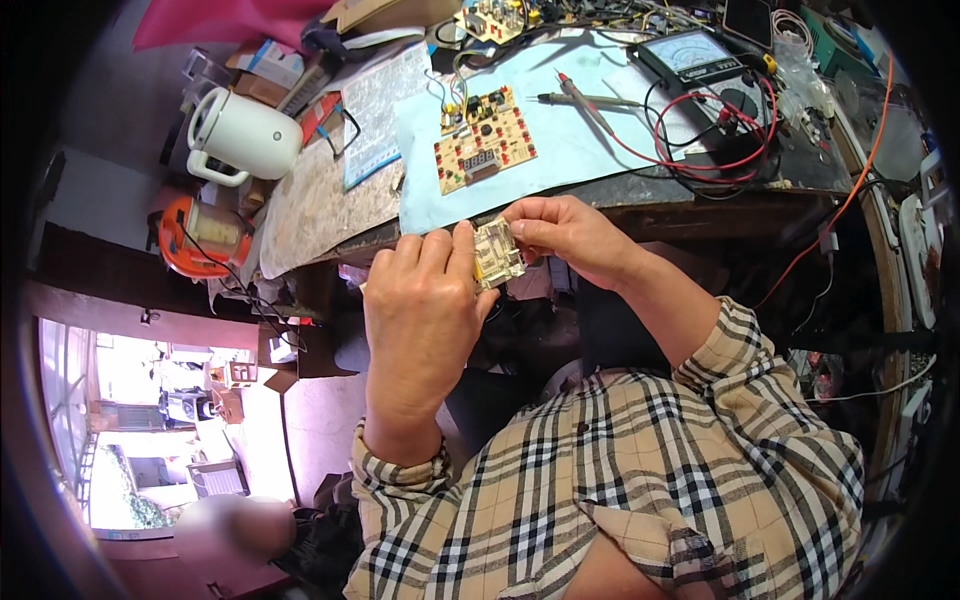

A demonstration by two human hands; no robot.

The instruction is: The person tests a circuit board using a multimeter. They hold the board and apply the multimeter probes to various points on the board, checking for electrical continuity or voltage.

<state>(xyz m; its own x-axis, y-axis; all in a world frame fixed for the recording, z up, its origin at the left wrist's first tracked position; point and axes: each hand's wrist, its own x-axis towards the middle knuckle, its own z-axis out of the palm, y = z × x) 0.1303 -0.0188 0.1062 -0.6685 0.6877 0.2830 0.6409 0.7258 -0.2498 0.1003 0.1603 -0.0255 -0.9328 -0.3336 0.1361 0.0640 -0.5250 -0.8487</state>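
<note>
Holding a small pale board [497, 258] over the lap, just by the near edge of the table [345, 243], both hands are at work. The left hand [422, 295] grips its left side, with the thumb down low. The right hand [572, 238] pinches its top right corner. So the two hands are close together, both clamped on the same little board.

How far along is it? The small board is up off the table and in the fingers, so that bit is done. I can't tell if anything on it is fixed or loose, because the parts are too tiny. To me it looks like the middle of the job.

Past the hands, a bigger board [487, 140] lies on a light blue cloth [560, 165], with wires at its top. No hand touches it. Near it, a red-tipped test stick [586, 102] and a dark test stick [615, 102] lie crossed, so no testing is going on now. Their meter [690, 55] sits farther back. Any testing is probably left for later.
</note>
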